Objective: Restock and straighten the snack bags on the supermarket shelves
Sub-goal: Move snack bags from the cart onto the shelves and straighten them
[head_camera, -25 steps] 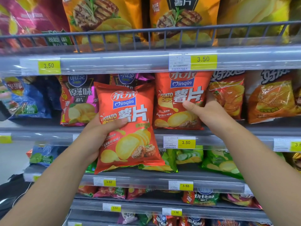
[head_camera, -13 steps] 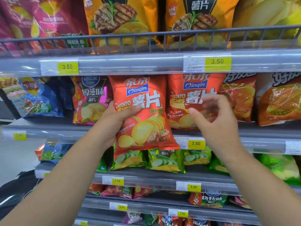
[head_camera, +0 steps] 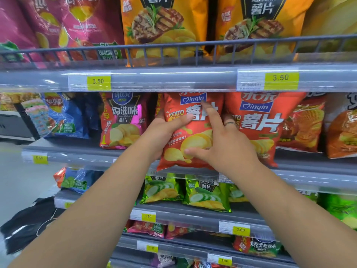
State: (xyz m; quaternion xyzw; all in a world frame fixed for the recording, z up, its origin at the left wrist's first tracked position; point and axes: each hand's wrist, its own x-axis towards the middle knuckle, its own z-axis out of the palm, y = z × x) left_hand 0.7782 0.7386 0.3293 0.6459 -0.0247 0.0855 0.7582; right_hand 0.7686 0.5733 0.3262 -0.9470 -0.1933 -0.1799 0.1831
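A red-orange Qinqin potato chip bag (head_camera: 185, 132) stands on the second shelf (head_camera: 77, 157), its top tucked under the shelf above. My left hand (head_camera: 164, 132) grips its left edge, thumb across the front. Flat against the bag's front lies my right hand (head_camera: 218, 144), fingers spread, a ring on one finger. A second identical red-orange bag (head_camera: 260, 120) stands just to the right, touching it. A purple-and-red chip bag (head_camera: 123, 120) stands to the left.
Large beef-flavour orange bags (head_camera: 164, 26) and pink bags (head_camera: 63, 22) fill the wire-railed top shelf. Green cucumber chip bags (head_camera: 206, 194) lie on the shelf below. Blue bags (head_camera: 63, 117) sit far left, orange-brown bags (head_camera: 309, 124) right. Yellow 3.50 price tags (head_camera: 281, 78) line the shelf edges.
My left hand has lifted the red-orange bag up and back onto the second shelf. My right hand left the neighbouring bag and now presses on this one's front.
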